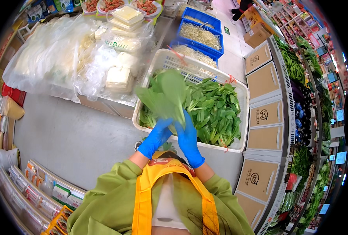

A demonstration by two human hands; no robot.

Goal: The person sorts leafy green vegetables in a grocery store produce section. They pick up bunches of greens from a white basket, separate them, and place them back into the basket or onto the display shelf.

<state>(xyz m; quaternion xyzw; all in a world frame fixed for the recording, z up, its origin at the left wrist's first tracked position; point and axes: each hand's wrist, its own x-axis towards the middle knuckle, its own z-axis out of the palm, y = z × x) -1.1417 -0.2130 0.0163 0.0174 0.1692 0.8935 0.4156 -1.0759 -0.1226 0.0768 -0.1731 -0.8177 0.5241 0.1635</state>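
A green leafy bok choy point(171, 94), slightly blurred, stands leaves up between my hands, above the left part of a white plastic crate point(245, 117). My left hand point(160, 133), in a blue glove, holds its base from the left. On the right side of the base is my right hand point(187, 135), gloved in blue too, with its fingers around the stem end. Inside the crate, more leafy greens point(215, 110) lie heaped, mostly to the right of the held one. Red ties hang on the crate's rim.
Blue crates of bean sprouts point(200, 33) stand beyond the white crate. At left, a counter bears bagged noodles and stacked white sheets point(118, 77) under plastic. Cabinets with tan doors point(263, 113) and vegetable shelves line the right. Packaged goods fill a shelf point(38, 188) at lower left.
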